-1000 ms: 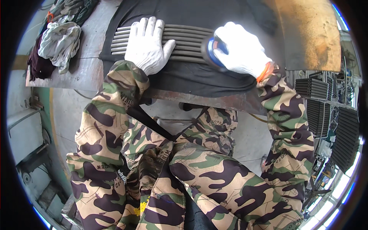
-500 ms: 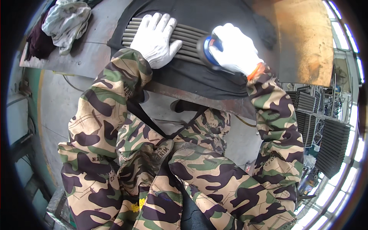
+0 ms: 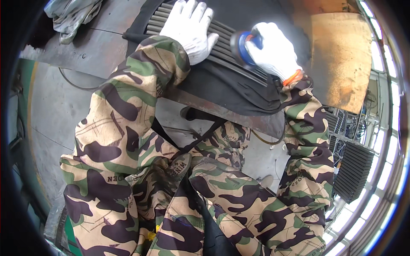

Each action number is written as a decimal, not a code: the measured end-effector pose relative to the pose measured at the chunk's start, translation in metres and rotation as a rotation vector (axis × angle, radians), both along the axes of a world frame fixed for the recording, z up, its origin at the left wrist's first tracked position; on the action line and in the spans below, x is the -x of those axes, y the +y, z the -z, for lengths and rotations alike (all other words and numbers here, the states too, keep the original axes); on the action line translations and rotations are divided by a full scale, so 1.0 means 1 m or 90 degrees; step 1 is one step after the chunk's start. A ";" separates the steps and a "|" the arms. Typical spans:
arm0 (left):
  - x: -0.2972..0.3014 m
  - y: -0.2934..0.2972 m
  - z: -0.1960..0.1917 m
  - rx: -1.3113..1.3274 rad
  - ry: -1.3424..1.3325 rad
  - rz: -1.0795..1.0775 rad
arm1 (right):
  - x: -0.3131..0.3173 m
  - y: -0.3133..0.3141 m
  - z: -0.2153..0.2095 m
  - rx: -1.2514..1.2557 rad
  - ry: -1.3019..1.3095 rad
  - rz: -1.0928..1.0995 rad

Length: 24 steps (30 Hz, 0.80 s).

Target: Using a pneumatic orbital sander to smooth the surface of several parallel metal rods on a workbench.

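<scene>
Several dark grey metal rods (image 3: 224, 53) lie side by side on a black cloth (image 3: 252, 94). My left hand (image 3: 190, 32), in a white knit glove, rests flat across them with its fingers spread. In my gloved right hand (image 3: 275, 49) is a round blue power tool, which looks like a palm sander (image 3: 245, 49). Its disc is blurred and sits over the rods, right of my left thumb. Beyond the sander, toward the right, the near rods' ends show. My palm hides part of the tool.
The cloth covers a metal bench (image 3: 100, 45) with a worn front edge. A grey rag (image 3: 74, 19) lies at the far left. A tan board (image 3: 341, 64) stands on the right. Dark bars are stacked on a rack (image 3: 354, 170) lower right. A thin hose (image 3: 273, 142) loops below the bench edge.
The view has shifted and turned a little. My right hand with the sander has moved slightly toward the rods' far side, baring the near rods' right ends. My left hand stays flat on the rods.
</scene>
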<state>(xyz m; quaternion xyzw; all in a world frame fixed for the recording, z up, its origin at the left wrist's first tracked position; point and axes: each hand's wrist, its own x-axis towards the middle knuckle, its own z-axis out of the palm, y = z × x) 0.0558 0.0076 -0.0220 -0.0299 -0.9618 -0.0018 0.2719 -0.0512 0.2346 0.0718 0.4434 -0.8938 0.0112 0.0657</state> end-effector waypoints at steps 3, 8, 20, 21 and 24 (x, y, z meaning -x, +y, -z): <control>-0.015 0.003 0.013 -0.050 -0.015 -0.012 | -0.001 0.000 0.002 0.011 0.000 -0.024; -0.025 0.010 0.016 -0.064 -0.042 0.006 | -0.005 -0.001 0.000 -0.029 -0.011 0.003; -0.004 -0.010 0.019 -0.048 -0.006 0.006 | -0.013 -0.026 -0.004 -0.059 -0.031 0.001; -0.006 -0.014 0.020 -0.049 -0.022 0.054 | -0.015 -0.021 0.000 -0.053 -0.012 0.007; -0.018 -0.035 -0.003 -0.080 -0.131 0.048 | -0.020 -0.019 0.001 -0.027 0.001 -0.023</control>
